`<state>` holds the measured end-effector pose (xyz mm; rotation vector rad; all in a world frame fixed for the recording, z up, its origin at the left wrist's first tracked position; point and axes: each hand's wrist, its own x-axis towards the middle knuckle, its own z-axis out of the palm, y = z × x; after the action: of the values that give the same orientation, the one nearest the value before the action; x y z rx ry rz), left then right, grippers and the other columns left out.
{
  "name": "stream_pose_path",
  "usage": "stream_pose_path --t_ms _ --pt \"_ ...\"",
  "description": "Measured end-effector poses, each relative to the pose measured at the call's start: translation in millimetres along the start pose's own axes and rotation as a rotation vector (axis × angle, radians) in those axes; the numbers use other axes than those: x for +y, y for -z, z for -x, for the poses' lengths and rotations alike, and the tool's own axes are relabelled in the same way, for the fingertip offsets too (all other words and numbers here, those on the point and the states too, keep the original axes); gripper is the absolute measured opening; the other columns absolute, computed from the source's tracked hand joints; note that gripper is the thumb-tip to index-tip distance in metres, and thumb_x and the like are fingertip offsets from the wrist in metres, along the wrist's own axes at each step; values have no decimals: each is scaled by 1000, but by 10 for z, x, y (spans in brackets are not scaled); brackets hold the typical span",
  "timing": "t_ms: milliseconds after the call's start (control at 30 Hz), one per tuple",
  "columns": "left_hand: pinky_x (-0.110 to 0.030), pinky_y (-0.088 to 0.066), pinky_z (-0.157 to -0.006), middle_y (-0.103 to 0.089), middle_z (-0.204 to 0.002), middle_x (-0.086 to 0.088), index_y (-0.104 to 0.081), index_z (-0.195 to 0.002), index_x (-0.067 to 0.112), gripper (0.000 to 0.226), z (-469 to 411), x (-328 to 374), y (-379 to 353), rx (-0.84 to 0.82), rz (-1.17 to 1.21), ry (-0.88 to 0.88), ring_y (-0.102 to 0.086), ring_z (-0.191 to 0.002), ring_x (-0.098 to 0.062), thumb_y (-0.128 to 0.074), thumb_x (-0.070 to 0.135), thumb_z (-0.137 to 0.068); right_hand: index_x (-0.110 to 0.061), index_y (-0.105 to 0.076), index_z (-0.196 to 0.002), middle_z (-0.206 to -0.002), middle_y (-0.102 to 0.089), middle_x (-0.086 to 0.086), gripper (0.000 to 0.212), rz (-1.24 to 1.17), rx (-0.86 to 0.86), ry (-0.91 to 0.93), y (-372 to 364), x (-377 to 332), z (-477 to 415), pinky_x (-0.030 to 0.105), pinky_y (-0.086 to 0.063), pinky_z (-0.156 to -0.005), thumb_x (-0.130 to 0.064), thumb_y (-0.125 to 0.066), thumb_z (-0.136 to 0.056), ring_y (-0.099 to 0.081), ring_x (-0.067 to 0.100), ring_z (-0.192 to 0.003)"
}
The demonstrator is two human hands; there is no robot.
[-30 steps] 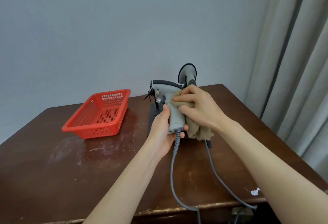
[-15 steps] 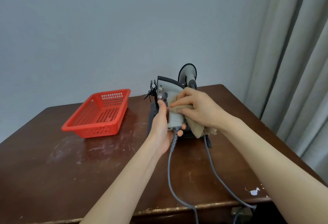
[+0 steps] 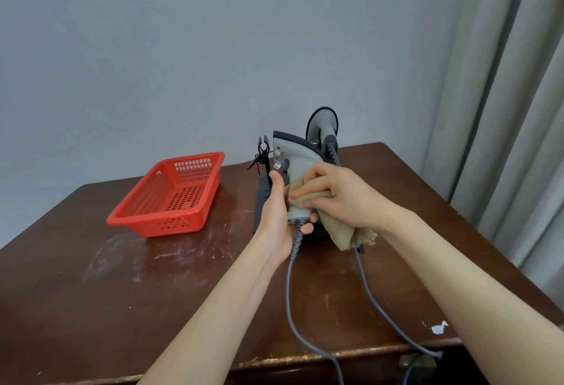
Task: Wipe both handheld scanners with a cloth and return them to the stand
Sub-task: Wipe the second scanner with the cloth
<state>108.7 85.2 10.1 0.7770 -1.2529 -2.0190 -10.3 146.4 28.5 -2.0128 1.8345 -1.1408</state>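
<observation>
Two scanners, one cloth, one stand, on my dark brown wooden counter (image 3: 91, 278).

- Red perforated plastic basket (image 3: 171, 198): far left, apart from the work.
- Black metal stand (image 3: 261, 201): just behind my hands.
- Grey pistol-shaped handheld scanner (image 3: 293, 168): held upright above the counter. My left hand (image 3: 279, 220) wraps the handle base, where the grey cable (image 3: 287, 293) exits. I judge it light, rigid and smooth, so possibly slippery. The handle is the safest hold, and the cable may drag.
- Soft tan cloth (image 3: 345, 232): limp, bunched in my right hand (image 3: 338, 198), whose curled fingers press it to the handle.
- Second, dark-rimmed scanner (image 3: 322, 123): behind, apparently seated in the stand.
- Writing: none legible.
</observation>
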Motion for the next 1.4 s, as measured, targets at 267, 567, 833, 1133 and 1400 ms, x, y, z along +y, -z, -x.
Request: stream_pose_path --t_ms 267,567,833,1133,1400 --pt "-18 -30 -30 -59 -67 -8 -59 -113 6 70 22 -42 -6 -10 18 37 -46 -44 -16 -27 65 -92 -32 -73 -101 -94 -55 -10 17 39 243 -136 14 100 -146 39 -47 -91 -26 -66 -87 -55 12 -97" --pt "-20 -28 -33 -58 -64 -8 -61 -104 8 71 36 -37 -5 -48 -81 -10 -45 -46 -17 -23 66 -91 -36 -72 -100 -92 -52 -10 20 182 146 -62 -41 -27 -94 32 -46 -81 -24 -61 -89 -56 12 -89" --pt "-17 -32 -29 -57 -64 -8 -60 -107 6 69 -16 17 2 -21 36 8 -46 -41 -16 -28 64 -92 -33 -71 -104 -91 -49 -12 21 58 182 -73 4 2 -97 34 -46 -88 -21 -62 -89 -54 12 -95" --pt "-14 -29 -25 -53 -72 -8 -57 -95 2 49 2 -20 -10 6 263 230 -45 -33 -10 -39 48 -97 -27 -72 -106 -93 -54 -3 20 36 264 -176 45 79 -187 33 -45 -86 -22 -63 -89 -53 15 -94" --pt "-13 -28 -26 -51 -53 -5 -59 -86 6 44 -62 6 83 51 240 186 -45 -34 -12 -40 45 -98 -34 -73 -100 -85 -51 -8 20 -51 -53 -59 -32 -94 14 32 -47 -86 -21 -66 -86 -54 11 -84"
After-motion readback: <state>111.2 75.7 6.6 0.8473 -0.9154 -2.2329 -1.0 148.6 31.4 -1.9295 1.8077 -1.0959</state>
